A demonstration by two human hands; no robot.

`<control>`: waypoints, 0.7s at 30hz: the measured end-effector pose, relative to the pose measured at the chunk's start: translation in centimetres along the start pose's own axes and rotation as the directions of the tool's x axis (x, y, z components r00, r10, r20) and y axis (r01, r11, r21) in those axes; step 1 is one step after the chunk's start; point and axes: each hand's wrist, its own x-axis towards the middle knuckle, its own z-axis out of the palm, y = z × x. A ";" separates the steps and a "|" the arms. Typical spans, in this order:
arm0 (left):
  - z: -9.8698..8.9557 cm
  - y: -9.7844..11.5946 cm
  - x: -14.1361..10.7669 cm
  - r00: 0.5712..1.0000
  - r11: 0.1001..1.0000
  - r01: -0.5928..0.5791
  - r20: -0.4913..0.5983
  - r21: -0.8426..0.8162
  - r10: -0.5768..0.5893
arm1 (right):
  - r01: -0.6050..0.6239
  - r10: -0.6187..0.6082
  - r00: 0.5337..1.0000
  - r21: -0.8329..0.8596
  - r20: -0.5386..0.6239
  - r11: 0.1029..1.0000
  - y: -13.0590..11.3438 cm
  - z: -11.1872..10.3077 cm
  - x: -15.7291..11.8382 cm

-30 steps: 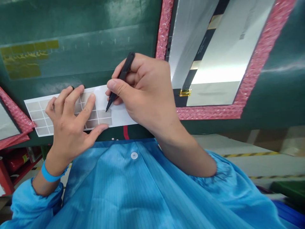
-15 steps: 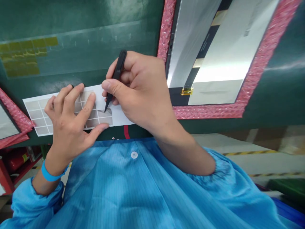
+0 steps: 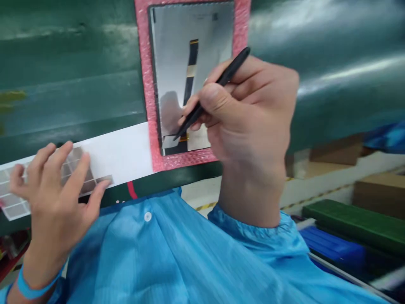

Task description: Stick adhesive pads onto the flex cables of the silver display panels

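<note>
My right hand point(image 3: 253, 114) grips slim black tweezers point(image 3: 232, 69). At their tip is a pale grey rectangular sticker point(image 3: 170, 141), over the lower left corner of a display panel point(image 3: 169, 50); whether it touches the panel I cannot tell. A black ribbon cable point(image 3: 189, 86) runs down the panel's silvery back, partly hidden behind my fingers. My left hand point(image 3: 60, 190) lies with spread fingers on a white backing sheet point(image 3: 126, 145), which carries rows of grey stickers point(image 3: 89, 185).
Pink bubble wrap point(image 3: 144, 84) lies under the panel, meeting the sheet's right end. The table top point(image 3: 79, 55) is green, with yellow film squares point(image 3: 12, 96) at left. Cardboard boxes point(image 3: 337, 147) and a blue crate point(image 3: 332, 247) stand beyond the table at right.
My right hand has moved right with the tweezers, from the sticker sheet to the panel, and a sticker has come off the sheet. My left hand stays on the sheet. The view has shifted right.
</note>
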 end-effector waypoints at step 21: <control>7.1 9.9 6.8 0.981 0.967 -0.169 -0.127 -0.188 0.147 | -0.266 0.295 0.956 -0.408 0.007 0.873 -1.3 -3.2 3.9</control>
